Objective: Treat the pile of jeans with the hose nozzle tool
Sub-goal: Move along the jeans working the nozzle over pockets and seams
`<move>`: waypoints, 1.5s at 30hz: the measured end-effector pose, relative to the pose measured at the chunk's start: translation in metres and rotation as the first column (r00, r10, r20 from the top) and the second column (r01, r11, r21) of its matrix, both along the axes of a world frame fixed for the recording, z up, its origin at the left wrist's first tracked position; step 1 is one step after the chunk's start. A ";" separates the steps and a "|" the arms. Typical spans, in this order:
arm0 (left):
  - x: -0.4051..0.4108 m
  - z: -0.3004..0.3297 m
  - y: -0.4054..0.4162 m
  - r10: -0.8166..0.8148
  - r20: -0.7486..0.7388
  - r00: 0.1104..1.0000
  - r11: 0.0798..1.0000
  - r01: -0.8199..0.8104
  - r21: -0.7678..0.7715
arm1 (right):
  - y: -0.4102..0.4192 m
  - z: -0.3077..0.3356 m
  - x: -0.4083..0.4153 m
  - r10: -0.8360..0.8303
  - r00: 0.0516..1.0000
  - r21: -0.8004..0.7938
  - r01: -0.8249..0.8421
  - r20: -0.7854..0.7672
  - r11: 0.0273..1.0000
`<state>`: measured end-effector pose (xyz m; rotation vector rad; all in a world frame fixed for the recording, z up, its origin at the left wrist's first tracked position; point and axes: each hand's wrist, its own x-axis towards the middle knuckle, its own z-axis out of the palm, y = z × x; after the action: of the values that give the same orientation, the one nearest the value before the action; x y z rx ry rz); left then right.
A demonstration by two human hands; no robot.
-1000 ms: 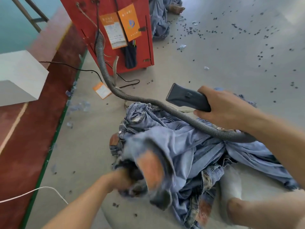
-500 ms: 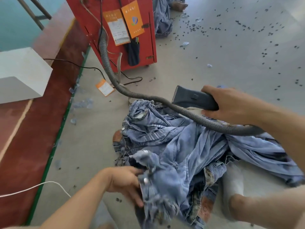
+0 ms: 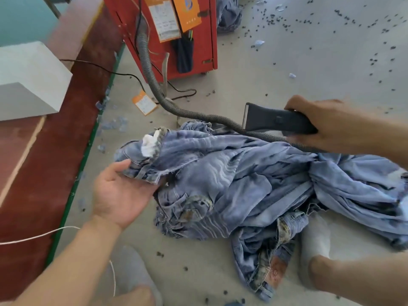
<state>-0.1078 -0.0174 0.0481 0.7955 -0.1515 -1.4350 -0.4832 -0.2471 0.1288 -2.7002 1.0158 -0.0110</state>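
Moved: your left hand point(image 3: 120, 191) let go of the bunched denim and now lies flat and open, fingertips under the jeans pile point(image 3: 242, 184) | your right hand point(image 3: 326, 122) grips the nozzle tool point(image 3: 276, 121) above the pile, not touching | treating looks not started, whole pile left.

I'm getting bright, even daylight with only soft shadows under the pile of jeans point(image 3: 254, 184). The wide lens is bending the edges, and my left hand point(image 3: 119, 193) is looking slightly motion-blurred.
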 end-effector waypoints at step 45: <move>-0.014 -0.095 -0.026 -0.383 0.035 0.923 0.791 0.309 0.528 | 0.035 -0.074 0.121 0.274 0.941 -0.034 -0.286 -0.200 0.958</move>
<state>-0.1219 -0.0438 -0.0471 1.3692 -0.0163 -1.8022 -0.3617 -0.2116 0.0546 -2.9240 0.6768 0.2830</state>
